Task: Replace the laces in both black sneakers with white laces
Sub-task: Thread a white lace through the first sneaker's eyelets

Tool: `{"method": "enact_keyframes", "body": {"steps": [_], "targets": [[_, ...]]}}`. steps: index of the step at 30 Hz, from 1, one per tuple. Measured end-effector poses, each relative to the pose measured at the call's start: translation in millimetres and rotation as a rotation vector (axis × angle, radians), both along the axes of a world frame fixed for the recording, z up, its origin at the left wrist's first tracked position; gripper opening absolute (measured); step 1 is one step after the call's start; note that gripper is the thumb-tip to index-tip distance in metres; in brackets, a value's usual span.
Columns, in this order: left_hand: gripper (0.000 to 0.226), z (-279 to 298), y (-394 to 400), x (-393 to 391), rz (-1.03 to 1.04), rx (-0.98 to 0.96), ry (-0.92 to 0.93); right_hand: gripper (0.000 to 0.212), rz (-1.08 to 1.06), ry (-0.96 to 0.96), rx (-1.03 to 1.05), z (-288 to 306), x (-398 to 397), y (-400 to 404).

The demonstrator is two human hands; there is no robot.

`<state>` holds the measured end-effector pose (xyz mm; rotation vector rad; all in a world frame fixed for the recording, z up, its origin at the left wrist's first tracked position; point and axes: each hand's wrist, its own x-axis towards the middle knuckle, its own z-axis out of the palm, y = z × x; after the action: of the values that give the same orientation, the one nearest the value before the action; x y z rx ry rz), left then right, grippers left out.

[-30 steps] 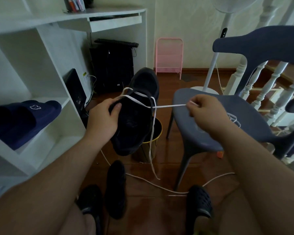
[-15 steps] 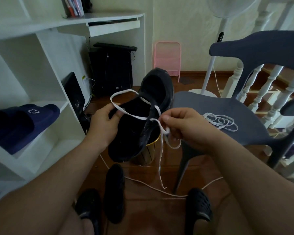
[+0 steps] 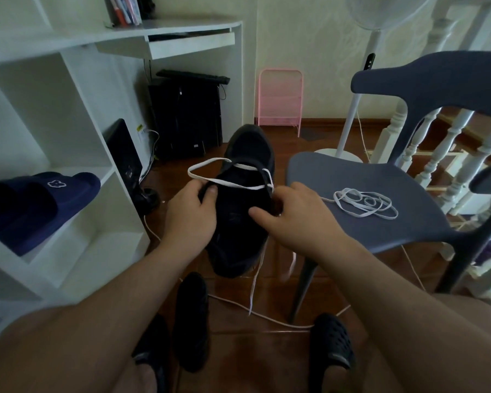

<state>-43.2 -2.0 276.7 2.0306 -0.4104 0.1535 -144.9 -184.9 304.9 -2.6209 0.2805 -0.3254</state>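
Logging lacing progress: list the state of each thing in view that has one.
black sneaker: held up, partly laced in white
white lace: threaded near the toe, loose loop, ends hanging
spare white lace: loose on the chair seat
second sneaker: on the floor
left hand: grips the sneaker
right hand: at the sneaker's eyelets, grip hidden

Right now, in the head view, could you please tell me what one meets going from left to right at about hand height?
Blue slippers → left hand → black sneaker → right hand → loose white lace on the grey chair.
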Motion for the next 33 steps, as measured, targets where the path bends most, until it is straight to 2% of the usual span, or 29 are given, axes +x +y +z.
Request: {"method": "enact_keyframes", "body": {"steps": [2, 4, 6, 7, 9, 11, 12, 14, 16, 20, 23, 25, 26, 27, 28, 30, 31, 33], "targets": [[0.025, 2, 0, -1, -0.048, -0.069, 0.067, 0.033, -0.059, -0.015, 0.059, -5, 4, -1], [0.023, 3, -2, -3, -0.050, -0.057, 0.097, 0.029, -0.125, -0.074, 0.139, -8, 6, -4], [0.035, 10, -5, -7, 0.066, -0.042, 0.087, 0.030, -0.151, -0.121, 0.154, -11, 8, -5], [0.040, 16, -4, -9, 0.140, -0.065, 0.011, 0.030, -0.148, -0.131, 0.156, -12, 9, -3], [0.041, 31, -1, -12, 0.210, -0.097, -0.367, 0.030, -0.119, -0.142, 0.131, -13, 10, 4], [0.039, 37, -2, -14, 0.113, 0.060, -0.702, 0.030, -0.087, -0.129, 0.103, -15, 10, 12], [0.036, 36, -5, -15, 0.040, 0.201, -0.731, 0.031, -0.070, -0.129, 0.094, -15, 10, 16], [0.028, 29, -14, -18, -0.024, 0.470, -0.593, 0.031, -0.038, -0.141, 0.085, -16, 10, 21], [0.026, 19, -21, -16, -0.047, 0.549, -0.452, 0.028, -0.005, -0.154, 0.093, -17, 8, 23], [0.020, 17, -17, -9, -0.169, 0.325, -0.403, 0.024, -0.012, -0.161, 0.047, -21, 11, 24], [0.023, 28, -8, -8, -0.426, 0.131, -0.051, 0.020, -0.066, -0.107, 0.014, -23, 15, 14], [0.026, 41, 6, -6, -0.630, -0.179, 0.235, 0.025, -0.137, -0.070, 0.014, -20, 17, 2], [0.020, 49, 14, -4, -0.693, -0.320, 0.365, 0.026, -0.164, -0.062, 0.015, -18, 17, -2], [0.014, 54, 22, 0, -0.717, -0.363, 0.445, 0.026, -0.179, -0.063, 0.014, -16, 16, -6], [0.012, 55, 28, 4, -0.674, -0.281, 0.447, 0.025, -0.182, -0.074, 0.015, -15, 16, -9], [0.019, 45, 33, 14, -0.438, 0.168, 0.173, 0.025, -0.161, -0.104, 0.008, -13, 13, -7], [0.027, 39, 30, 15, -0.317, 0.325, 0.016, 0.027, -0.144, -0.117, 0.002, -13, 12, -4], [0.045, 33, 17, 8, -0.238, 0.405, -0.202, 0.030, -0.115, -0.138, -0.036, -13, 12, 2]]}}
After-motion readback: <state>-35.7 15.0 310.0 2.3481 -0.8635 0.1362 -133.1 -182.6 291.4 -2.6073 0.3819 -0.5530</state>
